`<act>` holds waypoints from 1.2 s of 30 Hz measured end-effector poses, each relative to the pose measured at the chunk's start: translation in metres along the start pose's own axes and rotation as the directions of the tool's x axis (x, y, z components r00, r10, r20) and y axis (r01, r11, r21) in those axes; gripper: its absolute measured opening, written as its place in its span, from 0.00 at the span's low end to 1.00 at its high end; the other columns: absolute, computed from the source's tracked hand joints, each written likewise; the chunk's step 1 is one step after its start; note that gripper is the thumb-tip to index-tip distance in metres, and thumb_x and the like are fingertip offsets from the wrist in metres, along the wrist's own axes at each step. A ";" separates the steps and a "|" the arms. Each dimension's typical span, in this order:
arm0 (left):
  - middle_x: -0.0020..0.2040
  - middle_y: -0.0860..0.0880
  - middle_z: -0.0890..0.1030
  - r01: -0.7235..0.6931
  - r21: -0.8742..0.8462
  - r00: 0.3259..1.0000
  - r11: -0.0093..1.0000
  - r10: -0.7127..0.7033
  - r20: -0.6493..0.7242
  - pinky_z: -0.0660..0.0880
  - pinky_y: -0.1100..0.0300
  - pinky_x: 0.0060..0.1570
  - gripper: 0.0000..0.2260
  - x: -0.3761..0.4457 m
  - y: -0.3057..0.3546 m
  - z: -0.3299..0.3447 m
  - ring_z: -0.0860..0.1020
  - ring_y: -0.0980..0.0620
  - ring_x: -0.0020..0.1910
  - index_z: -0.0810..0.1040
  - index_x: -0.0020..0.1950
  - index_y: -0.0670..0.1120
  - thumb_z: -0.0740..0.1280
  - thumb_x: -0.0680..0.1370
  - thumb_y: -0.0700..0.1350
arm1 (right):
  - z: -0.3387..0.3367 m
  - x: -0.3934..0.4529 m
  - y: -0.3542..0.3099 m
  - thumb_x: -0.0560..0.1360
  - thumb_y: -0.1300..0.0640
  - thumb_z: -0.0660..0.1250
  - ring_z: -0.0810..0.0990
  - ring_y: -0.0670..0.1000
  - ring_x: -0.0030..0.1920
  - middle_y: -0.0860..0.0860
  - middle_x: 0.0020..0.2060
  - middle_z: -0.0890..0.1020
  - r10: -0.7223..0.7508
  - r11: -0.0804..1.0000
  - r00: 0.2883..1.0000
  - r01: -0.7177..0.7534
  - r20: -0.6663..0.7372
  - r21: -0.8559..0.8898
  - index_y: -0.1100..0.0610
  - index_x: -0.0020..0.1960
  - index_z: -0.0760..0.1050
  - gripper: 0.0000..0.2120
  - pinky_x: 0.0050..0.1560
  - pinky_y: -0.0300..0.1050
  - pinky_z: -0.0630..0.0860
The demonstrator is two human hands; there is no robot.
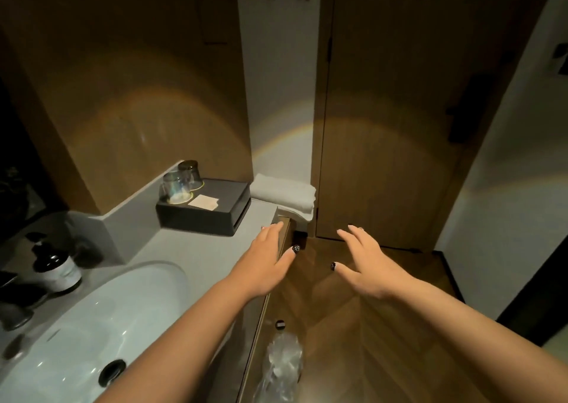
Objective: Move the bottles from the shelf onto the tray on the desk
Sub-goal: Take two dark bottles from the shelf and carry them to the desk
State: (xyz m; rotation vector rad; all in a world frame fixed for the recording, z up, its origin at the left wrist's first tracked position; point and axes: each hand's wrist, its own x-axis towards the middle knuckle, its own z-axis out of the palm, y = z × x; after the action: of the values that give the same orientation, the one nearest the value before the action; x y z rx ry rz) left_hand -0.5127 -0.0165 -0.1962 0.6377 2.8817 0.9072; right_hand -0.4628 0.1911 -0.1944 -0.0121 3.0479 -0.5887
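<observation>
While both hands, left (265, 259) and right (367, 264), hover empty, fingers straight | two glasses (180, 181) | one pump bottle (57, 266)

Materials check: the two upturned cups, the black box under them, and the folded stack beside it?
Cups: clear glass by the look, see-through with sharp glints; hard plastic can't be excluded.
Black box: matte black, crisp edges, no shine; plastic or coated wood, unclear in this light.
Folded stack: white cloth, soft rounded folds, likely terry towels.
</observation>
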 end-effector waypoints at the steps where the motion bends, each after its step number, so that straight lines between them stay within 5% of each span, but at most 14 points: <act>1: 0.79 0.50 0.53 -0.011 0.016 1.000 1.000 0.010 0.009 0.56 0.52 0.74 0.29 0.017 -0.002 0.001 0.52 0.51 0.77 0.49 0.78 0.50 0.56 0.81 0.55 | 0.002 0.015 0.006 0.78 0.43 0.58 0.43 0.52 0.78 0.50 0.78 0.47 0.006 0.999 1.000 -0.006 0.007 -0.050 0.51 0.78 0.47 0.34 0.74 0.51 0.53; 5: 0.79 0.50 0.53 -0.022 0.042 0.998 0.999 0.019 0.061 0.55 0.52 0.74 0.28 0.080 -0.006 0.013 0.50 0.50 0.77 0.50 0.78 0.50 0.56 0.81 0.54 | 0.009 0.068 0.033 0.78 0.42 0.57 0.44 0.56 0.78 0.54 0.78 0.48 -0.004 0.973 0.997 0.022 0.078 -0.229 0.54 0.78 0.47 0.35 0.76 0.52 0.52; 12: 0.79 0.49 0.52 -0.001 0.051 0.995 0.999 -0.004 0.098 0.52 0.51 0.75 0.29 0.194 -0.005 0.053 0.46 0.51 0.78 0.50 0.78 0.48 0.57 0.81 0.54 | -0.017 0.168 0.094 0.79 0.42 0.56 0.43 0.55 0.78 0.53 0.78 0.47 -0.001 0.989 0.999 0.008 0.048 -0.146 0.54 0.78 0.45 0.35 0.75 0.52 0.52; 22: 0.79 0.47 0.51 0.287 -0.078 0.957 0.955 -0.284 0.049 0.51 0.54 0.75 0.30 0.328 -0.002 0.117 0.48 0.51 0.78 0.48 0.78 0.47 0.57 0.81 0.53 | -0.068 0.303 0.208 0.79 0.42 0.53 0.43 0.59 0.77 0.56 0.78 0.48 -0.333 0.816 0.924 0.382 0.189 -0.433 0.57 0.78 0.45 0.35 0.75 0.54 0.49; 30: 0.78 0.47 0.53 0.460 -0.138 0.886 0.877 -0.464 0.002 0.53 0.53 0.75 0.30 0.397 -0.032 0.133 0.52 0.51 0.77 0.50 0.78 0.47 0.58 0.81 0.53 | -0.057 0.421 0.234 0.79 0.42 0.53 0.42 0.58 0.77 0.57 0.78 0.46 -0.387 0.818 0.863 0.484 0.326 -0.311 0.57 0.78 0.44 0.35 0.75 0.53 0.48; 36: 0.77 0.45 0.57 0.603 -0.296 0.773 0.740 -0.635 -0.013 0.59 0.51 0.73 0.30 0.465 -0.091 0.136 0.62 0.47 0.74 0.52 0.78 0.48 0.60 0.80 0.52 | -0.028 0.527 0.217 0.80 0.43 0.54 0.40 0.58 0.77 0.57 0.78 0.45 -0.452 0.793 0.808 0.558 0.379 -0.244 0.56 0.78 0.44 0.34 0.75 0.51 0.45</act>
State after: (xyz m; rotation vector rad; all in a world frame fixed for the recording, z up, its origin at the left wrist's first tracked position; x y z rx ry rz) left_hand -0.9478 0.1754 -0.3266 -0.4089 2.6569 1.2001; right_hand -0.9902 0.3955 -0.2675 -0.8819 2.7739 -0.0294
